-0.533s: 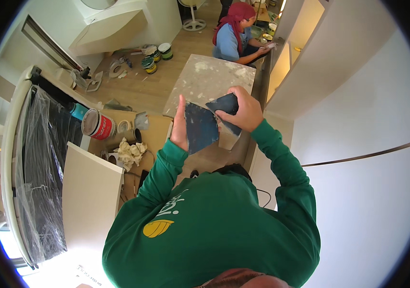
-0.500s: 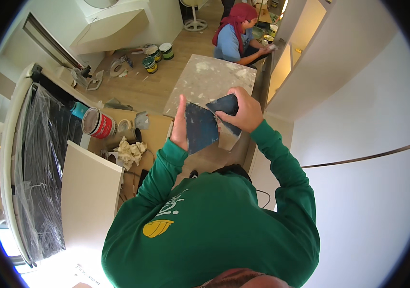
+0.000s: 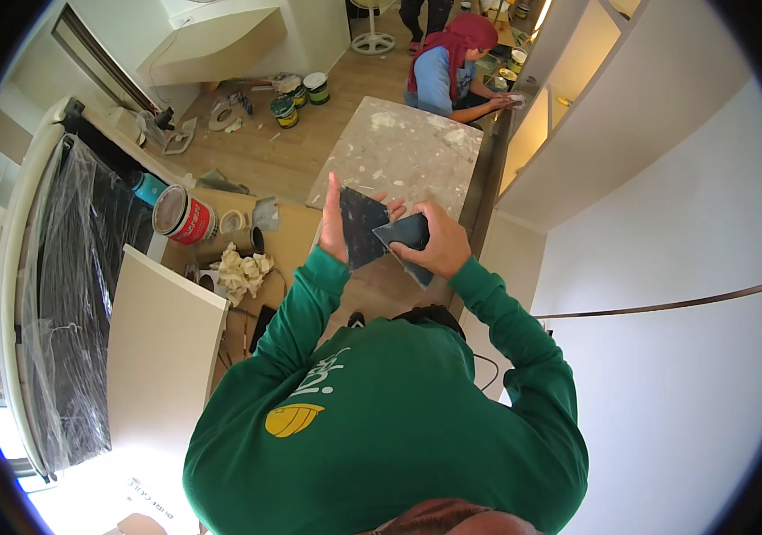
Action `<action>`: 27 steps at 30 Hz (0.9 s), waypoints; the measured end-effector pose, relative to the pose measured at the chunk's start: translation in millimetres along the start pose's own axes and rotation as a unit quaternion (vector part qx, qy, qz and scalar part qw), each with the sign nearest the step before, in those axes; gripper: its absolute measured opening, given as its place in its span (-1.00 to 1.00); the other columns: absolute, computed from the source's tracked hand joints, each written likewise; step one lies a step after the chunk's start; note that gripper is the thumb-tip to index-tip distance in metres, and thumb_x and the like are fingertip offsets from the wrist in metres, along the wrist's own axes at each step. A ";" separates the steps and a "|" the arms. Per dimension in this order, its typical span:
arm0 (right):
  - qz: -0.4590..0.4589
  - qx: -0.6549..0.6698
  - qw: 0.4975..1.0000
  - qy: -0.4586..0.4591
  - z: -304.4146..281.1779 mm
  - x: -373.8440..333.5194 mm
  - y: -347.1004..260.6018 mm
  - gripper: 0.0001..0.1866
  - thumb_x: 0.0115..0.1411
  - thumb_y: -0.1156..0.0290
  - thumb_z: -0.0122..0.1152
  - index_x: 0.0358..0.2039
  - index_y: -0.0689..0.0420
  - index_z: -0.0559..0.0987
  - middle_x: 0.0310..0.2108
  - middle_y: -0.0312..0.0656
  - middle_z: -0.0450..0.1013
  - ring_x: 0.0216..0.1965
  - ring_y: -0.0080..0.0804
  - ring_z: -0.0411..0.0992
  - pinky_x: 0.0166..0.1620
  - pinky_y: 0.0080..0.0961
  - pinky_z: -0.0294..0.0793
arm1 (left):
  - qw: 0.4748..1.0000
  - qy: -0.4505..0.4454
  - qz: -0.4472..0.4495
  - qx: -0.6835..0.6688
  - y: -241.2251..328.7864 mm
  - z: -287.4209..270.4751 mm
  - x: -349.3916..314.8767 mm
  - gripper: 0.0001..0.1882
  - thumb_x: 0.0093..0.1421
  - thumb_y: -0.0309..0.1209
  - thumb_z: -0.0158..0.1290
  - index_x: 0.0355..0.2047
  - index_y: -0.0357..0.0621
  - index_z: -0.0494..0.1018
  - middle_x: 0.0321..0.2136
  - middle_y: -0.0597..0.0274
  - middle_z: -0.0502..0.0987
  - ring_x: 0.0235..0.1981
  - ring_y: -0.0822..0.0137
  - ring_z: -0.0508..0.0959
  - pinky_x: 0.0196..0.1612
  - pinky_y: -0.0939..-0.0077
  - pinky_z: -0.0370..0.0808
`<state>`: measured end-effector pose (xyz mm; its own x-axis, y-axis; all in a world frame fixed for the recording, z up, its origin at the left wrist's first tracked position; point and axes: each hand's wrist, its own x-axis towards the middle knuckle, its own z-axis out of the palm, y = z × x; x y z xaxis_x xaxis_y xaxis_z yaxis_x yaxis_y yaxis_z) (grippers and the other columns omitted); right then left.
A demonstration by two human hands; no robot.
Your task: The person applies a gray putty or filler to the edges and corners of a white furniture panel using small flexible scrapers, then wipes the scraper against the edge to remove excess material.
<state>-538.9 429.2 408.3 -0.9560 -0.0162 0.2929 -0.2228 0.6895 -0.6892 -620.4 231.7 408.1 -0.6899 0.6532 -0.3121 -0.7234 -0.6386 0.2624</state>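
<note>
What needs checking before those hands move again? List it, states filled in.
1. Left hand holding its dark blue flat scraper: ok.
2. Right hand gripping the second flat scraper: ok.
3. Scrapers apart: cannot tell; they overlap in view.
4. Scraper backs clean: cannot tell; turned away.
5. Co-worker clear of both hands: ok, beyond the board.
6. Board top clean: not ok, pale spatters.

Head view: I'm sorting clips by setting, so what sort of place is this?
Likely a room under renovation: paint-style cans stand on the floor, clear plastic sheeting covers something dark at left, and a pale-splotched flat surface lies ahead.
</note>
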 end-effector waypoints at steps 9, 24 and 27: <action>0.101 0.220 0.969 0.056 22.1 -20.7 32.3 -0.32 0.05 0.04 0.58 0.00 0.17 0.43 -0.20 -0.12 0.49 -0.15 -0.34 0.49 -0.07 -0.40 0.50 | 0.972 0.121 0.015 0.202 8.8 -65.1 33.7 0.30 -0.01 0.71 -0.14 0.29 -0.30 0.29 -0.15 0.12 0.47 -0.24 0.23 0.49 -0.08 0.28 0.54; 0.073 0.080 0.988 0.109 -48.4 22.3 37.5 -0.31 0.05 0.02 0.56 0.01 0.18 0.45 -0.17 -0.04 0.51 -0.11 -0.19 0.53 -0.04 -0.32 0.51 | 0.952 0.068 0.057 0.293 -2.0 -58.6 5.3 -0.66 0.22 -0.45 0.33 -0.04 -0.26 0.51 -0.22 0.15 0.67 -0.28 0.36 0.70 -0.12 0.38 0.69; 0.028 -0.029 0.995 0.093 -59.9 35.9 12.2 -0.30 0.02 0.01 0.56 0.02 0.16 0.46 -0.12 -0.03 0.52 -0.08 -0.04 0.54 -0.03 -0.25 0.53 | 0.948 0.066 0.076 0.302 -3.0 -44.4 -2.7 -0.66 0.22 -0.45 0.34 -0.05 -0.28 0.51 -0.25 0.14 0.67 -0.33 0.37 0.69 -0.17 0.45 0.68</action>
<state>-564.5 480.4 450.1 -0.9136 0.1532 0.3766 -0.1544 0.7262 -0.6699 -615.1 213.7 367.6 -0.8071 0.4895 -0.3301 -0.5274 -0.3464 0.7758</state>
